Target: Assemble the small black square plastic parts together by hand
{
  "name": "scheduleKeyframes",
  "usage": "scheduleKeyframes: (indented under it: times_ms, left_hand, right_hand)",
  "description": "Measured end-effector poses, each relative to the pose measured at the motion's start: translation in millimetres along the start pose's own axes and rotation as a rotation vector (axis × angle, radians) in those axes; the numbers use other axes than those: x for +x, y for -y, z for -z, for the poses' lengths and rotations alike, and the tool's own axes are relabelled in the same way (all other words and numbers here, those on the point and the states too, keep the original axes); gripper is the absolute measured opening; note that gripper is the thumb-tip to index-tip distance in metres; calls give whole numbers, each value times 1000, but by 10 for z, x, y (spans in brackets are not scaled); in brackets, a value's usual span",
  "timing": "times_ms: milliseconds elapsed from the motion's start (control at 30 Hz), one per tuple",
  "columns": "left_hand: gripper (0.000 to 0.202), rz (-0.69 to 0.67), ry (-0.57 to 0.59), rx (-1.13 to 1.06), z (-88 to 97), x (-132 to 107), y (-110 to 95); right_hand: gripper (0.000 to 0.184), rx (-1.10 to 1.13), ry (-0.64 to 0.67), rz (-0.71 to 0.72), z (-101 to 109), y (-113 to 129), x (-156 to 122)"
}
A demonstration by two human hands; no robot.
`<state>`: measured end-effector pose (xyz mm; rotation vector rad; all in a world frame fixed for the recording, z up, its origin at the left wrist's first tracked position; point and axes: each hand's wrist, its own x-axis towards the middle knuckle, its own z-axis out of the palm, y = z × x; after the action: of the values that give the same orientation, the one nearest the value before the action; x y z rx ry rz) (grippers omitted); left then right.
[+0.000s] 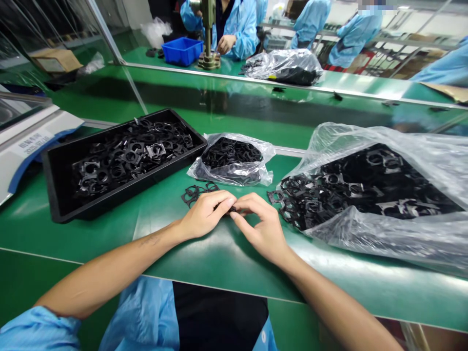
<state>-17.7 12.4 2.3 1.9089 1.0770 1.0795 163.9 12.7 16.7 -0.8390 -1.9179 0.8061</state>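
My left hand [208,213] and my right hand [261,225] meet over the green table [204,258], fingertips pinched together. Between them is a small black plastic part [232,209], mostly hidden by the fingers. Just behind my left hand lie several loose black ring-shaped parts [190,194]. Past the hands, a clear plastic bag [268,176] holds small black rings. At the right, a large open plastic bag [351,229] spills square black frames with round holes towards my right hand. A black tray [109,204] at the left is heaped with similar frames.
A metal rail [288,152] runs behind the bags. Across the bench, a person in a blue smock [244,29] works at a press [209,34] beside a blue bin [183,51]. Another filled bag [285,68] lies there. A white and blue machine [36,141] borders the left.
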Motion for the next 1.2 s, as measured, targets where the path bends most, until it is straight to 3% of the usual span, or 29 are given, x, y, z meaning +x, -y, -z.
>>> scheduleKeyframes:
  times_ms: [833,1033,1200]
  left_hand:
    - [34,-8,1,7,7,10,14]
    - [37,71,-13,-184,-1,20,28]
    - [22,90,-130,-297,-34,4,22]
  right_hand:
    - [7,17,8,-7,-9,-20,3]
    - [4,169,-33,-157,21,0,24]
    - [28,437,-114,-395,43,-22,79]
